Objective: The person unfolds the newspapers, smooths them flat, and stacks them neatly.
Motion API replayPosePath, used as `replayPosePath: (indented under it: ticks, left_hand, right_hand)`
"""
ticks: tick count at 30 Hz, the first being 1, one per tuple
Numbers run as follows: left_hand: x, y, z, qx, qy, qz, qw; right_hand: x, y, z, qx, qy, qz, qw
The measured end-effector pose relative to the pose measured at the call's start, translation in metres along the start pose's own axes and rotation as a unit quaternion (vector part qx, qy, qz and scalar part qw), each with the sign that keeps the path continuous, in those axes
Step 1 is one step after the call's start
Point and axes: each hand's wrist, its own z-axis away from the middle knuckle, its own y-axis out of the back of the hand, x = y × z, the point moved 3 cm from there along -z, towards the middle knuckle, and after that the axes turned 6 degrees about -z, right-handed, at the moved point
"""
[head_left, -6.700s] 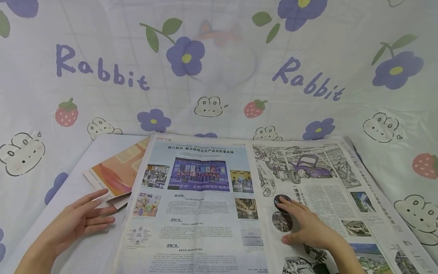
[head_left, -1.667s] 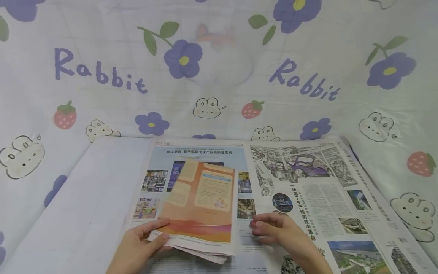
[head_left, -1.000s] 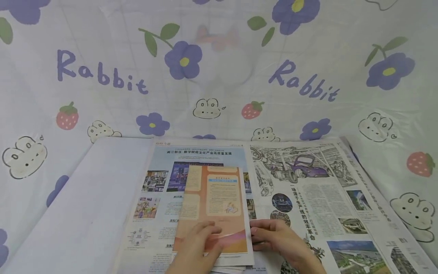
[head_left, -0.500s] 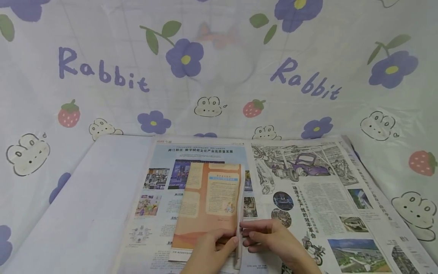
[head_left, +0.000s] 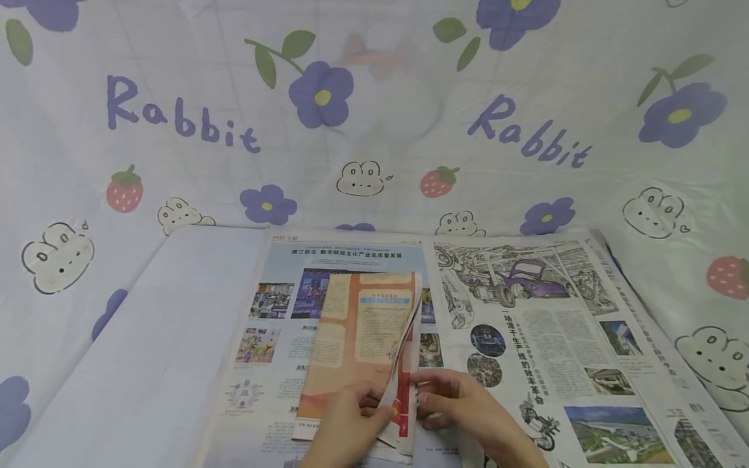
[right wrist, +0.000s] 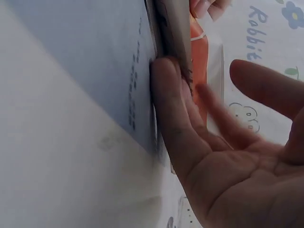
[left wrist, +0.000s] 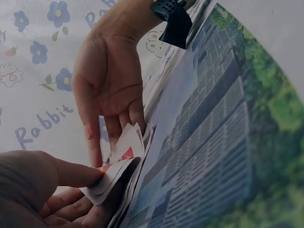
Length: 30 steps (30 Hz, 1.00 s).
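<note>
A small folded newspaper (head_left: 336,344) with an orange printed page lies on a large spread newspaper (head_left: 234,429). My left hand (head_left: 351,422) pinches the upper layers near its lower right edge between thumb and fingers. Those layers curl up leftward, and a red strip of the page beneath shows. In the left wrist view, the thumb of my left hand (left wrist: 28,180) presses on the lifted layers (left wrist: 114,178). My right hand (head_left: 468,409) is at the folded paper's right edge, fingertips touching it. The right wrist view shows my right hand (right wrist: 223,175) with fingers extended and thumb apart.
A white sheet (head_left: 146,338) lies left of the spread newspaper. More newspaper layers (head_left: 649,338) show along its right side. Behind stands a pale curtain (head_left: 374,149) printed with flowers, rabbits and strawberries. A black band (left wrist: 173,21) is on my right wrist.
The orange folded newspaper came from the left onto the spread newspaper and was straightened. My left hand moved to its right edge, where the upper layers are now peeled up, exposing red.
</note>
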Motion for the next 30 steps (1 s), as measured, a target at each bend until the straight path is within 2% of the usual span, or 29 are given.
replayPosePath:
  ticks: [4, 7, 14, 20, 23, 27, 30]
  left_hand:
    - [-0.0019, 0.0031, 0.0009, -0.001, -0.009, 0.015, 0.9998]
    - [-0.002, 0.005, 0.0019, -0.004, -0.017, 0.023, 0.9996]
    - [-0.0004, 0.0067, 0.0034, -0.01, -0.021, 0.026, 0.9994]
    - [-0.0033, 0.0079, 0.003, -0.014, -0.017, 0.029, 0.9993]
    - [-0.0035, 0.0087, 0.0033, -0.008, -0.029, 0.038, 0.9988]
    - [-0.0007, 0.0091, 0.0027, -0.01, -0.065, 0.059, 0.9961]
    - [0.0013, 0.009, 0.002, -0.016, -0.07, 0.062, 0.9955]
  right_hand:
    - [-0.0009, 0.0034, 0.0018, 0.044, -0.001, -0.016, 0.999]
    - [-0.0032, 0.0048, 0.0043, 0.054, -0.005, -0.044, 0.998]
    - [-0.0082, 0.0051, 0.0088, 0.014, -0.004, -0.123, 0.992]
    - [-0.0069, 0.0032, 0.0072, -0.013, -0.007, -0.154, 0.988]
    - [-0.0064, 0.0014, 0.0061, -0.026, -0.011, -0.172, 0.985]
    - [-0.0052, 0.0002, 0.0049, -0.034, -0.014, -0.186, 0.982]
    - [-0.0039, 0.0001, 0.0043, -0.03, -0.01, -0.18, 0.983]
